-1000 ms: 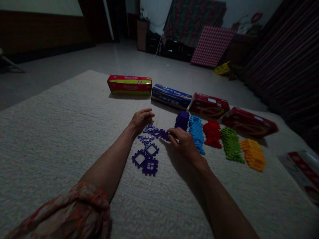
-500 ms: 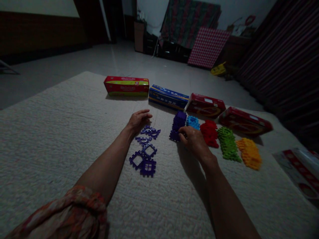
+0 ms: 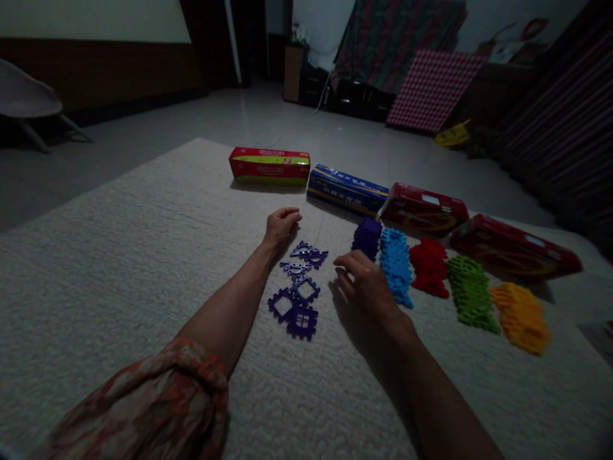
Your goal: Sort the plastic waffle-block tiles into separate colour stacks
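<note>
My left hand (image 3: 283, 227) is above the mat, just beyond a group of loose purple toothed plastic building pieces (image 3: 305, 291). Its fingers are curled together, and nothing shows in them. The loose pieces include squares with cut-out centres, one with a window grid, and half-round ones. My right hand (image 3: 366, 281) hovers in front of the purple stack (image 3: 366, 236), partly covering it. Its thumb and forefinger are slightly apart with no piece visible between them. A light blue stack (image 3: 396, 265) lies right beside that hand.
Red (image 3: 430, 268), green (image 3: 472, 292) and yellow (image 3: 522, 317) piles continue to the right. Behind stand a red-and-green box (image 3: 271, 167), a blue box (image 3: 347, 191) and two dark red boxes (image 3: 424, 209). All rest on a pale quilted mat (image 3: 143, 255). A chair (image 3: 29, 96) stands far left.
My right hand has drawn back from the purple stack towards the loose pieces, uncovering more of the light blue stack. My left fingers have curled in. The view has turned left.
</note>
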Demonstrator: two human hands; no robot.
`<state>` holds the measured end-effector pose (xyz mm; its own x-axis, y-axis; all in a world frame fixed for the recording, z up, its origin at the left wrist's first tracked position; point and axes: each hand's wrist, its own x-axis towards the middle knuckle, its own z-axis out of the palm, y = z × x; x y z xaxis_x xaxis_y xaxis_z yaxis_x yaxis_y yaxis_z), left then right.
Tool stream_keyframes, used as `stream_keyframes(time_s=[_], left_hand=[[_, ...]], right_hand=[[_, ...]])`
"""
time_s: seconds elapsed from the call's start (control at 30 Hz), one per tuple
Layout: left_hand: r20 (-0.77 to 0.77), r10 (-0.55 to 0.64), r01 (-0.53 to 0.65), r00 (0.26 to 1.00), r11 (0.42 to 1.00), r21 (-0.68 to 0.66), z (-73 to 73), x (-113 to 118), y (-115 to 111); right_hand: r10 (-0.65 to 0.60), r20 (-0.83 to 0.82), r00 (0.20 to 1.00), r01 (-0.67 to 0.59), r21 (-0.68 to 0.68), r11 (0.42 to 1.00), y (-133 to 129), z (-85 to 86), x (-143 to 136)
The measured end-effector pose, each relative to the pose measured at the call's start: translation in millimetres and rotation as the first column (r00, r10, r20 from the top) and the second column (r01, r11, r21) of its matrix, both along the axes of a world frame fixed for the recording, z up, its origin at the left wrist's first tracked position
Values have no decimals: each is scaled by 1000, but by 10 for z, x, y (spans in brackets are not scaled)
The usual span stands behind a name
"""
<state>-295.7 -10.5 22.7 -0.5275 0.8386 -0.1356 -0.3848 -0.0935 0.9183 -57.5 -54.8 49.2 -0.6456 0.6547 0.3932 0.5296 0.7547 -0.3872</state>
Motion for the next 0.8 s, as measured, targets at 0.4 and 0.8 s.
stream_keyframes(time_s=[0.4, 0.8], left_hand=[[-76, 22, -19, 997, 999, 38, -63, -25, 45], [-125, 2, -1, 992, 1000, 10, -56, -31, 34]], right_hand=[[361, 94, 928, -327, -259, 909, -294, 71, -152], [165, 175, 971, -99, -337, 936, -271, 269, -22]])
